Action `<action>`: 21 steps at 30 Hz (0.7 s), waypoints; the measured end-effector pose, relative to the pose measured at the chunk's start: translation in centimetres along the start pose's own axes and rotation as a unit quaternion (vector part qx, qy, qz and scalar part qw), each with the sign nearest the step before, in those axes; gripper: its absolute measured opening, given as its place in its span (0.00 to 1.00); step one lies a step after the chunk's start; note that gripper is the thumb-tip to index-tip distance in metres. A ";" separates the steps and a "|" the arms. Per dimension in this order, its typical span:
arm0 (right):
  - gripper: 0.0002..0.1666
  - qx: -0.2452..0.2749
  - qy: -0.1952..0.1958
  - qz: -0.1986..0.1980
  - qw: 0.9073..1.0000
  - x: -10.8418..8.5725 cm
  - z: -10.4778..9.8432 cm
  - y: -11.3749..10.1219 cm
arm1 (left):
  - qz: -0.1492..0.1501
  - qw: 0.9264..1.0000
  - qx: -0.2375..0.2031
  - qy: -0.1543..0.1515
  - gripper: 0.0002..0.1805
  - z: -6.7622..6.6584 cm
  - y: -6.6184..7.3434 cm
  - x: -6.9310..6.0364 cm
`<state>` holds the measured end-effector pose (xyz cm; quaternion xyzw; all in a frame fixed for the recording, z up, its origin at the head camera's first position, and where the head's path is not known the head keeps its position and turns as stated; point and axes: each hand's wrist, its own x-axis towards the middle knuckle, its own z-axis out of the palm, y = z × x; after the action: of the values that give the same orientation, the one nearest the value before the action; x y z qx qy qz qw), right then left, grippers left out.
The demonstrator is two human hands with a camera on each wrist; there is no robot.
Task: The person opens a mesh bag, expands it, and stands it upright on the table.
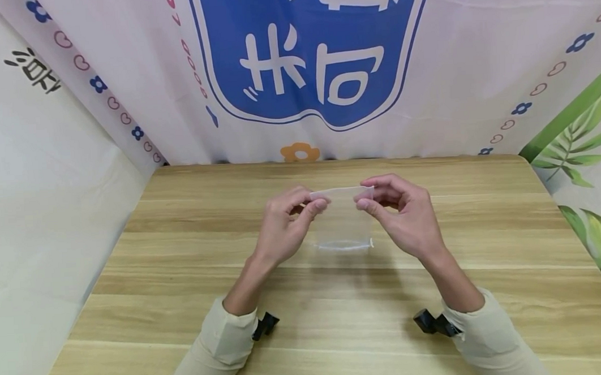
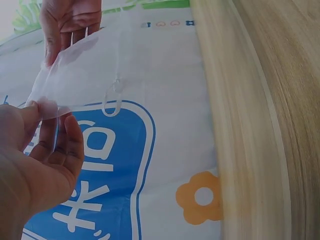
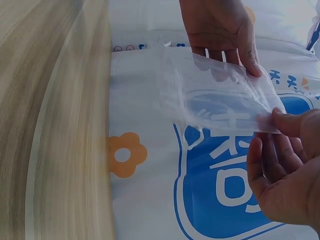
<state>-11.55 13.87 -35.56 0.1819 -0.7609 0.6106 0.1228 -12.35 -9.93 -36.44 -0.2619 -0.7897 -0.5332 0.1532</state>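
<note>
Clear, filmy material hangs between my two hands in the head view: a see-through bag (image 1: 344,222), ahead of my wrists and above the wooden table (image 1: 349,332). My left hand (image 1: 282,228) pinches one upper corner, thumb toward me, and my right hand (image 1: 406,219) pinches the opposite corner likewise. Gripping both ends, I judge, makes the upper edge run nearly straight and lets the rest hang flat; the whitish bottom edge (image 1: 344,245) lies lower, between my hands. Pale sleeves (image 1: 222,339) end short of both wrists, leaving the hands bare.

From the left wrist, my left thumb (image 2: 22,120) presses the film from the near side, with bent fingers beyond it. The bag spans from that pinch to my right hand, farther off. A small loop (image 2: 104,104) dangles away from my grip, probably left free because only the edge needs holding. Printed cloth (image 2: 167,150) stands behind my hand.

From the right wrist, my right thumb (image 3: 285,120) pins the near corner, and my left hand has the far one. A light pinch likely suits such thin stuff, to avoid creasing it. Whether the bag's mouth is parted, I cannot tell.
</note>
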 end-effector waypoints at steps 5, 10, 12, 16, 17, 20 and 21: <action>0.17 -0.005 -0.001 0.000 1.000 -0.1 0.1 0.0 | 0.002 1.000 -0.001 -0.003 0.06 0.0 0.1 0.0; 0.18 -0.003 0.005 -0.001 1.000 -0.3 0.3 0.1 | 0.000 1.000 0.001 0.005 0.02 0.2 0.2 -0.1; 0.20 0.001 0.005 -0.002 1.000 -0.3 0.4 0.1 | 0.000 1.000 0.002 0.007 0.02 0.3 0.1 -0.1; 0.23 0.000 0.003 -0.002 1.000 -0.3 0.5 0.2 | 0.001 1.000 0.008 0.013 0.03 0.5 0.1 -0.2; 0.24 -0.003 0.003 -0.001 1.000 -0.3 0.6 0.2 | 0.000 1.000 0.009 0.014 0.04 0.5 0.1 -0.2; 0.24 -0.009 -0.001 0.002 1.000 -0.3 0.6 0.2 | -0.002 1.000 0.002 0.010 0.03 0.6 0.1 -0.2; 0.23 -0.010 -0.002 0.002 1.000 -0.3 0.6 0.3 | -0.002 1.000 -0.003 0.007 0.03 0.6 0.2 -0.2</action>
<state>-11.34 13.42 -36.05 0.1804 -0.7678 0.6026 0.1217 -12.09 -9.39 -36.63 -0.2567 -0.7874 -0.5380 0.1569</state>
